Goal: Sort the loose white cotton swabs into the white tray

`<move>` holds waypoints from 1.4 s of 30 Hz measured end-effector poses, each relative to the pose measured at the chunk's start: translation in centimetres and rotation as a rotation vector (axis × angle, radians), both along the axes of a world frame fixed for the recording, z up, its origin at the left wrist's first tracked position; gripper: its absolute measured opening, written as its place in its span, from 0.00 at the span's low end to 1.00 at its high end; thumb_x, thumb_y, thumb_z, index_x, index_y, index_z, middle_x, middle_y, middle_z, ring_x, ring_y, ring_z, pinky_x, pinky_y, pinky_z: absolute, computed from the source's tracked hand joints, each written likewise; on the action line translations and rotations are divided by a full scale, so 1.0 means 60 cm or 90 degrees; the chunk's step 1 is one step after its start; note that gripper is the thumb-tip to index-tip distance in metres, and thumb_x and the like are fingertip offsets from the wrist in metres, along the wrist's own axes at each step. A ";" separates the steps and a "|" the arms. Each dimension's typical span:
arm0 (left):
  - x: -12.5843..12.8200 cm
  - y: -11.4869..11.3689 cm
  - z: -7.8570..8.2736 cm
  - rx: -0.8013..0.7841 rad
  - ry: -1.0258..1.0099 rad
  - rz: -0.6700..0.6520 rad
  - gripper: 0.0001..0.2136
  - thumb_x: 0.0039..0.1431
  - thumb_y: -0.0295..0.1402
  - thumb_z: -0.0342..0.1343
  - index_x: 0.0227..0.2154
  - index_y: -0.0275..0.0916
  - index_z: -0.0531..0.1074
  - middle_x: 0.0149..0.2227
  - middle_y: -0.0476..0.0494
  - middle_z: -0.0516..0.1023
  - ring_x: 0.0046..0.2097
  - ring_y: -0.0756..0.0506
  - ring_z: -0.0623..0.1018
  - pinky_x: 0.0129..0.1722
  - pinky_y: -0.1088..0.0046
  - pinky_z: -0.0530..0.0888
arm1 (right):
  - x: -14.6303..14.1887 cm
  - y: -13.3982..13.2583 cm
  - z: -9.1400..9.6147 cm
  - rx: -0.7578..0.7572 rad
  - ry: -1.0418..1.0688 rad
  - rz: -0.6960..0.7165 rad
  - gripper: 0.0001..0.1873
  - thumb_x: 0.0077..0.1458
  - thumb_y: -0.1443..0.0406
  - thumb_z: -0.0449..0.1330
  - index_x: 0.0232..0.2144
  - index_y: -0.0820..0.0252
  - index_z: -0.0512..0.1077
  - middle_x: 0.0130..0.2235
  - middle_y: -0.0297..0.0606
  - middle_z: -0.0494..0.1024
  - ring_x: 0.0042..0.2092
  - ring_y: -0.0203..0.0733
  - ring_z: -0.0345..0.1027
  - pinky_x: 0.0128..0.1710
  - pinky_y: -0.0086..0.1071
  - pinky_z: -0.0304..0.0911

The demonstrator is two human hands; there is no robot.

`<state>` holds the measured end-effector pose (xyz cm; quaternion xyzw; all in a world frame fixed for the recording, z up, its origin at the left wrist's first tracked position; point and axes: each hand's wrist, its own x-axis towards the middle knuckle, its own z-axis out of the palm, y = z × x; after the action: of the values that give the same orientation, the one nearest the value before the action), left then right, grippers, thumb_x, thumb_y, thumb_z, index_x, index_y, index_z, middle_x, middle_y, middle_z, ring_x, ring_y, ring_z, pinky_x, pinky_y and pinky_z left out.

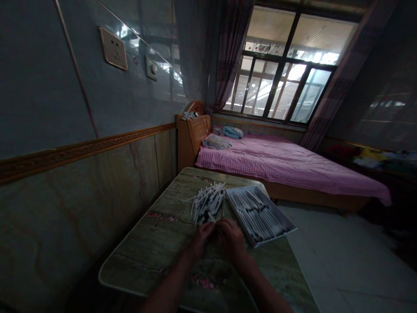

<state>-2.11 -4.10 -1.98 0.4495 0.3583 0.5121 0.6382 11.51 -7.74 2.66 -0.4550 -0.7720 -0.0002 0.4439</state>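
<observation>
From the head camera, you looked down on a shallow white tray (pixel 241 201) lying at an angle on the right of the table, packed with thin white sticks (pixel 259 216) that had dark bands and lay roughly side by side. Just left of the tray, almost touching it, sat a loose heap of the same sticks (pixel 207 202), crossed every which way, with a few poking out over the tabletop. Your left hand (pixel 198 243) and right hand (pixel 232 240) met at the near edge of the heap, and both were close to the tray's front corner. Your fingers (pixel 211 229) were curled inward, with the tips of both hands nearly together, but they hid whatever lay between them, so you could not tell whether they were grasping a stick or holding nothing. The table (pixel 146 256) had a rounded corner and a mottled green-brown top with pink flower marks, and it stood against a tiled wall (pixel 78 217). Above a carved wooden border strip (pixel 81 150), the wall carried a socket plate (pixel 113 48) and a small switch (pixel 151 68). Beyond the table stood a bed (pixel 286 163) with a pink gingham sheet and a wooden headboard (pixel 192 134), with folded cloth (pixel 232 132) near its head. A barred window (pixel 280 65) with dark curtains (pixel 228 48) lit the room, and pale floor tiles (pixel 342 256) ran off to the right.
</observation>
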 end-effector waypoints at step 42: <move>-0.019 0.017 0.016 -0.183 -0.340 0.068 0.09 0.50 0.27 0.67 0.31 0.38 0.73 0.30 0.49 0.83 0.33 0.47 0.84 0.31 0.77 0.78 | -0.012 -0.005 -0.013 -0.063 -0.677 0.114 0.04 0.60 0.71 0.57 0.37 0.63 0.72 0.35 0.40 0.77 0.36 0.44 0.71 0.29 0.33 0.63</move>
<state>-3.26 -3.07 -1.00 0.1847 0.2694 0.5892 0.7390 10.80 -8.04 1.85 -0.3445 -0.9251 -0.1565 -0.0318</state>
